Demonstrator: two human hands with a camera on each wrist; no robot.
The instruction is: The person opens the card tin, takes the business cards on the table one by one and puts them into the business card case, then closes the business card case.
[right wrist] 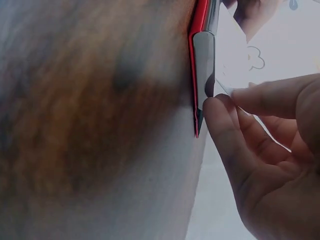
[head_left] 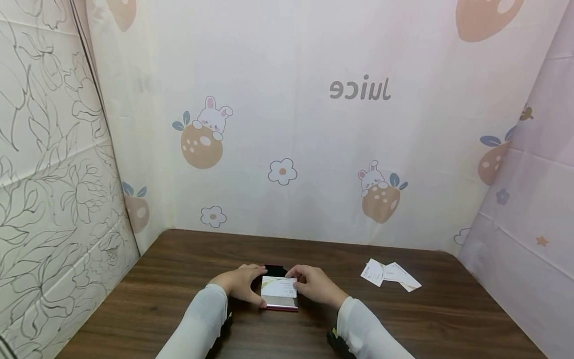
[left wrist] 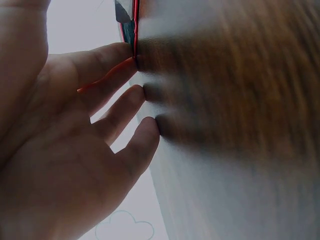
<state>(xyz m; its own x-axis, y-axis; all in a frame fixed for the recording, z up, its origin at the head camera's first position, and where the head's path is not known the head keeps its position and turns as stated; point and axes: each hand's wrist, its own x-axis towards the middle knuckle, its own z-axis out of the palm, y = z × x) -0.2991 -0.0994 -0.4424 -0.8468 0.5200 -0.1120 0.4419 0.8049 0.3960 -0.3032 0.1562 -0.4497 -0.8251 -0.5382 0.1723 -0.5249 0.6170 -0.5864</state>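
Note:
A business card case (head_left: 281,302) lies unfolded on the table, with a silvery inside, a black flap at the far side and a red outer shell (right wrist: 200,17). My left hand (head_left: 242,284) holds its left side, thumb at the near corner and fingers at the far corner. Other left fingertips (left wrist: 148,125) touch the tabletop. Over the case's silvery part is a white business card (head_left: 275,286) with a gold curve and small print. My right hand (head_left: 317,285) pinches this card by its right edge, between thumb and finger, close against the case's side.
Several white business cards (head_left: 373,272) lie overlapping on the right of the brown wooden table (head_left: 188,249). Printed curtains (head_left: 287,124) hang behind and along both sides of the table.

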